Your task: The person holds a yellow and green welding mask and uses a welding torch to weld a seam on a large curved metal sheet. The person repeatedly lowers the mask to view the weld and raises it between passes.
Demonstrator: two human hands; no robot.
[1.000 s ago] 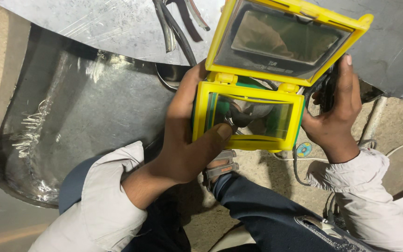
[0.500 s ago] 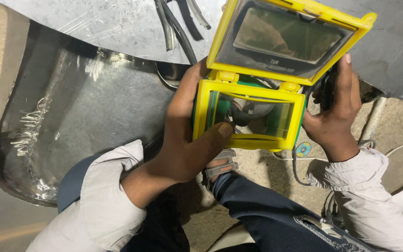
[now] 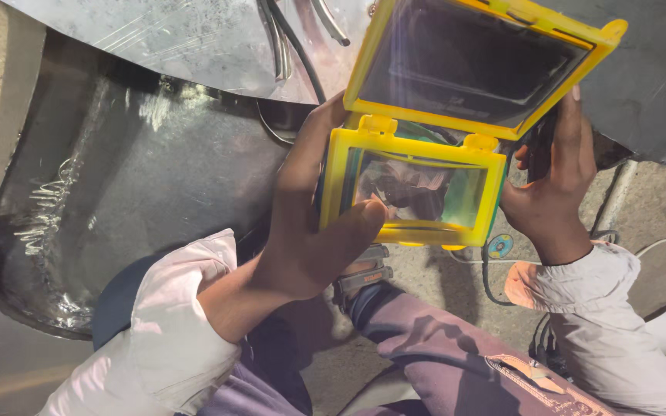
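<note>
A person grips a yellow flip-front welding shield [image 3: 418,192] with 2 bare hands, its long axis running 9 to 3 o'clock. The left hand [image 3: 314,231] clasps the frame's 9 o'clock edge, thumb pressed on the green lens; the right hand [image 3: 553,185] wraps the 3 o'clock edge, fingers curled behind. The dark flip-up filter [image 3: 475,62] is hinged open toward 12 o'clock. Bent sheet metal [image 3: 132,185] lies at 9 o'clock.

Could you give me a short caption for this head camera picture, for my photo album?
Left hand and right hand hold an open yellow hinged plastic frame before curved grey sheet metal.
</note>
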